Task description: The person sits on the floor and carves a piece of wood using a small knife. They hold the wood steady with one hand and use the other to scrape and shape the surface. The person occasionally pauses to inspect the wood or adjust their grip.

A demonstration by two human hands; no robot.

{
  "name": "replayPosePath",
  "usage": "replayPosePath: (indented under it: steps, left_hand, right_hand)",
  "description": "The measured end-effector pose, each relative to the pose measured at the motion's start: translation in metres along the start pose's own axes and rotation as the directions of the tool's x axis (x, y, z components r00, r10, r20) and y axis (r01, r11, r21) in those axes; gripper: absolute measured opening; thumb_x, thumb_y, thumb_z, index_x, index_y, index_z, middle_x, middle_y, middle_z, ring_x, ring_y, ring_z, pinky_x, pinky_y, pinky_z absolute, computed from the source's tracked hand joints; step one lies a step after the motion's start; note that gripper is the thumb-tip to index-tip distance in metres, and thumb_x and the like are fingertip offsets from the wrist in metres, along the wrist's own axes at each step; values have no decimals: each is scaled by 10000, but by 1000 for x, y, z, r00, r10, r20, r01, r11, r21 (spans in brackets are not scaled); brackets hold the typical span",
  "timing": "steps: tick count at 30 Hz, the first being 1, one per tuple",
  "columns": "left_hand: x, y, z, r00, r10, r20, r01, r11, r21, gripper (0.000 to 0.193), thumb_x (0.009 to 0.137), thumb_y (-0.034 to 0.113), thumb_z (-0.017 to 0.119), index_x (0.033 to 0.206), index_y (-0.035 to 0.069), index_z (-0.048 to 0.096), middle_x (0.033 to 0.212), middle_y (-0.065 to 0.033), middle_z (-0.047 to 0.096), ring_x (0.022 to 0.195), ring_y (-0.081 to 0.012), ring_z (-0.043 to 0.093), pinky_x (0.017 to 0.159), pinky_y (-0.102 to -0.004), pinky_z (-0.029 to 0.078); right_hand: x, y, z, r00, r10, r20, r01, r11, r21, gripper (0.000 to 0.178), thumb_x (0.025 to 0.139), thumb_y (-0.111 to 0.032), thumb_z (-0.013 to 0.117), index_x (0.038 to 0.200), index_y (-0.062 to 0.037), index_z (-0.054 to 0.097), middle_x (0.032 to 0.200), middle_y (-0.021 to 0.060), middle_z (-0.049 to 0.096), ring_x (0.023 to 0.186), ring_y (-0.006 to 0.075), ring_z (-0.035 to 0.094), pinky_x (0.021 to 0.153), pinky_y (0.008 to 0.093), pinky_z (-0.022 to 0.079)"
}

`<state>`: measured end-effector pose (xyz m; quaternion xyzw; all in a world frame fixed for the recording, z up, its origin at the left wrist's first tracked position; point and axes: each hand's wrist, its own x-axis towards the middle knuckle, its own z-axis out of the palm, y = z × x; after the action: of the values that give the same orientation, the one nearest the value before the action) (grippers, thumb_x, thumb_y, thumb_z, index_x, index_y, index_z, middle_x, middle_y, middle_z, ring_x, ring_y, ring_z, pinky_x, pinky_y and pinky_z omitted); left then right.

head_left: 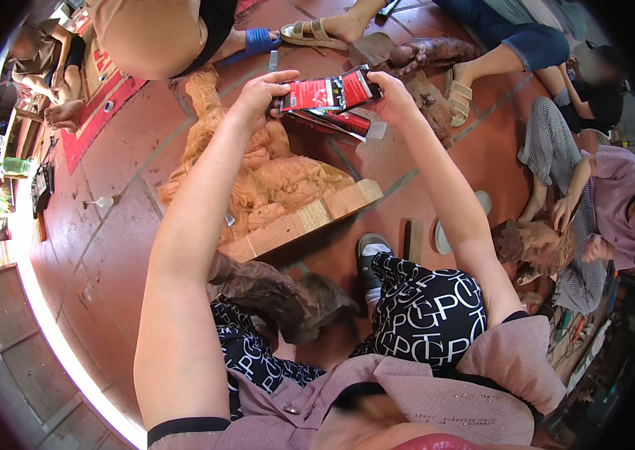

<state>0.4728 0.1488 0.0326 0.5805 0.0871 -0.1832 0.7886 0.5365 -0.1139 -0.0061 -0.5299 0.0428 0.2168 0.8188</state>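
Note:
Out in front of me, at arm's length, both hands grip a flat, shiny red and black packet (pixel 317 94). My left hand (pixel 259 99) is closed on its left end, thumb along the upper edge. At the other end my right hand (pixel 394 99) pinches the upper right corner. Just under the packet shows a second red and black, box-like pack (pixel 344 122) with a pale flap; I cannot tell whether it is held or lies lower. Below them a large orange-brown wood carving (pixel 257 180) lies on the floor. A dark carved wood piece (pixel 284 300) rests between my legs.
Tiled red floor (pixel 119 247) surrounds me. People sit close by, at the top and at the right, where one handles a brown carving (pixel 535 244). Another dark carving (pixel 437 52) lies beyond my right hand. Hand tools (pixel 572 334) lie at the lower right.

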Motion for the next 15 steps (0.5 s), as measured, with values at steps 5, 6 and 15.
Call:
replayPosePath:
  steps: [5, 6, 15]
  left_hand:
    - [-5, -3, 45, 983, 29, -181, -42, 997, -72, 290, 850, 17, 550, 1140, 20, 554, 745, -24, 566, 482, -61, 420, 383, -189, 337]
    - [-10, -2, 55, 975, 51, -217, -67, 995, -68, 285, 847, 12, 556, 1132, 12, 554, 734, -23, 558, 476, -61, 410, 381, -193, 336]
    - [-83, 34, 89, 901, 234, -365, -204, 972, 118, 275, 824, 55, 611, 1087, -5, 559, 686, -25, 566, 423, -61, 405, 354, -211, 323]
  right_hand:
    - [-28, -12, 25, 981, 59, 184, -93, 979, 181, 254, 925, -212, 428, 1070, -33, 535, 993, 120, 621, 874, 245, 629, 763, 474, 542]
    - [-39, -16, 36, 978, 59, 200, -102, 972, 213, 281, 935, -245, 421, 1080, -35, 536, 995, 121, 624, 884, 248, 629, 768, 472, 541]
    - [-96, -38, 84, 948, -93, 304, 72, 994, 77, 237, 815, -74, 590, 1041, -41, 526, 924, 84, 613, 845, 227, 644, 707, 428, 572]
